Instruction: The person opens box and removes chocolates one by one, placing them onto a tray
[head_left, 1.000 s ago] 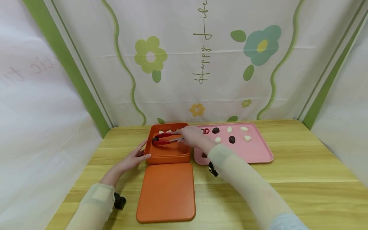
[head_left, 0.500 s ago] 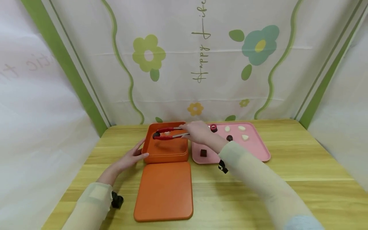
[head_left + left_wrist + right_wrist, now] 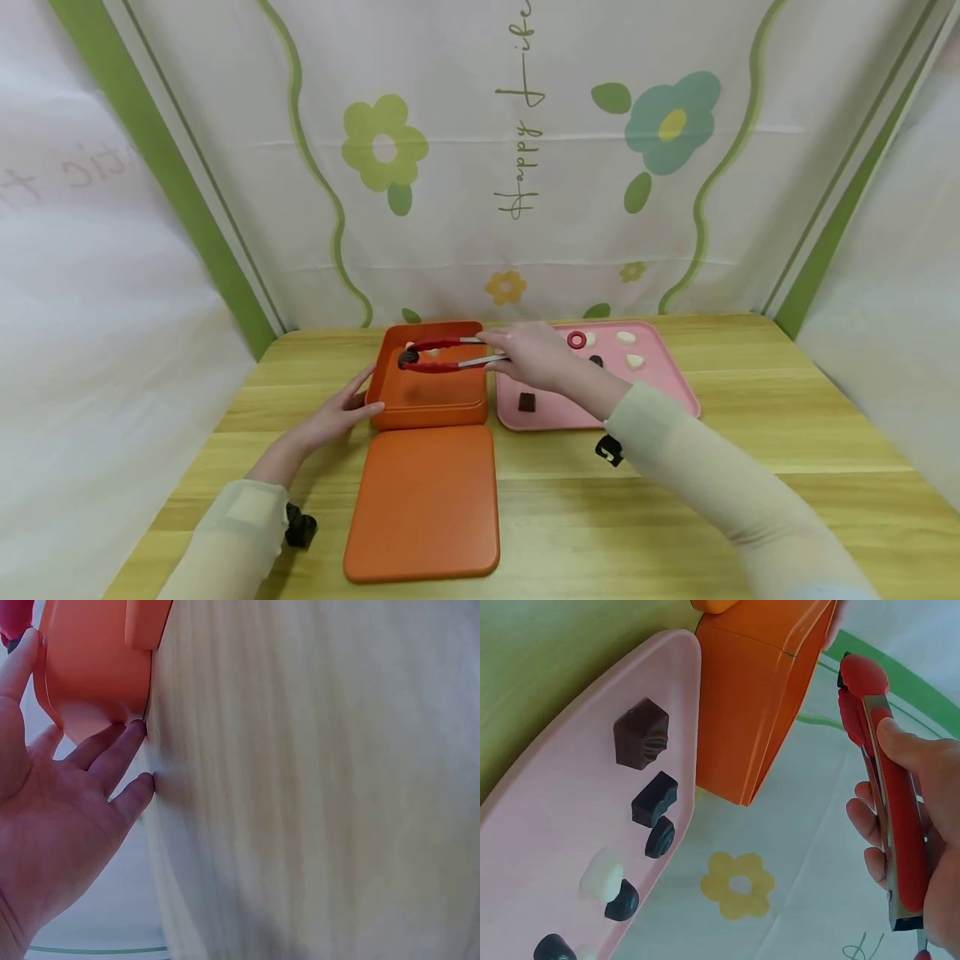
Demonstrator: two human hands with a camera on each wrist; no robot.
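My right hand (image 3: 534,357) grips a pair of tongs (image 3: 476,361) with red tips and metal arms, above the orange box (image 3: 431,417). Pinched at the tips is a dark chocolate (image 3: 408,357), over the box's left part; a shadow falls on the box floor beneath. Behind the tongs, a small white chocolate (image 3: 432,352) is partly visible in the box. My left hand (image 3: 336,419) touches the box's left wall, fingers extended, thumb near the front corner. The right wrist view shows the tongs (image 3: 900,817) held lengthwise, thumb on one arm.
Right of the box stands a pink tray (image 3: 667,400) bearing several dark and white chocolates, among them a square dark chocolate (image 3: 527,402). An orange lid (image 3: 422,504) lies in front of the box. A printed curtain (image 3: 465,217) hangs behind the wooden table (image 3: 600,525).
My right hand has shifted right and the tongs have risen from the box floor, the dark chocolate still at their tips. My left hand stays at the box wall.
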